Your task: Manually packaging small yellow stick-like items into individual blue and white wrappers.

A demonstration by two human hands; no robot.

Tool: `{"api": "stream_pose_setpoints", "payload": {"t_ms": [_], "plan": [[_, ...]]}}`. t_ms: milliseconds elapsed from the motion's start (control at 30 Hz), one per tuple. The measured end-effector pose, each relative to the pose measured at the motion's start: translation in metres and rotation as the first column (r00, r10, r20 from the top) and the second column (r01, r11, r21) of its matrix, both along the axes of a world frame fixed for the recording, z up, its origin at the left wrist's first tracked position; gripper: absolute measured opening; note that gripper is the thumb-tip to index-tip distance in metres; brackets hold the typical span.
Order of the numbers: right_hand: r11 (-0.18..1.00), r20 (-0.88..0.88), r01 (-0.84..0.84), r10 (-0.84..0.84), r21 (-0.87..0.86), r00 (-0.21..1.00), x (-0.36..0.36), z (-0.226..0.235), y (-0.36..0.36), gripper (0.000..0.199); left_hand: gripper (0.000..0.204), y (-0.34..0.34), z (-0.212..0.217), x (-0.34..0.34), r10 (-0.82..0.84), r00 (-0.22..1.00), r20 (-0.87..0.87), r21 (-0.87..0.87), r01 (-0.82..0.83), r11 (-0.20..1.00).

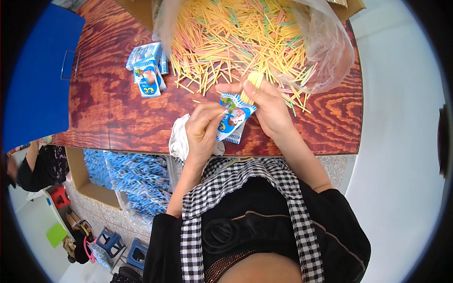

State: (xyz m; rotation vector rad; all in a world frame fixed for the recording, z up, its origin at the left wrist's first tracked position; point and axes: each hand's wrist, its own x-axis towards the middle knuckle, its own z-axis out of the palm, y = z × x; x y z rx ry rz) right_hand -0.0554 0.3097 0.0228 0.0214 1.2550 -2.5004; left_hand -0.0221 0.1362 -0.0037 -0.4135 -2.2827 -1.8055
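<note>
Right now my left hand (pixel 204 126) is closed on the near edge of a small blue-and-white packet (pixel 232 119), fingers curled around its left side. My right hand (pixel 264 101) grips the packet's far end and also pinches a short bundle of yellow sticks (pixel 255 79) between thumb and fingers, the bundle standing just above the packet's mouth. The packet sits between both hands, lifted a little over the near part of the wooden worktop (pixel 108 113).

Just beyond my right hand lies a big heap of thin coloured sticks (pixel 231 42), mostly yellow with some pink and green, spilling out of a clear plastic bag (pixel 325 52). To the far left rests a small pile of the same packets (pixel 148 70). A white cloth (pixel 178 139) lies under my left wrist at the near edge. Down on the left, a cardboard box (pixel 82 181) holds many blue packets.
</note>
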Motion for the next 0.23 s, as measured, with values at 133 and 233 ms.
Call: {"api": "stream_pose_setpoints", "payload": {"t_ms": [133,233], "plan": [[0.996,-0.192,-0.013,0.03,0.085,0.981,-0.0018,0.0077,-0.0088,0.024,0.011,0.0057,0.0046,0.0006,0.055,0.999,0.001,-0.032,-0.054,0.998],[0.997,-0.226,-0.066,0.073,0.039,0.971,-0.004,0.0039,-0.0101,0.023,0.015,0.0077,0.001,0.0003,0.107,0.994,-0.006,0.037,-0.107,0.994]]}}
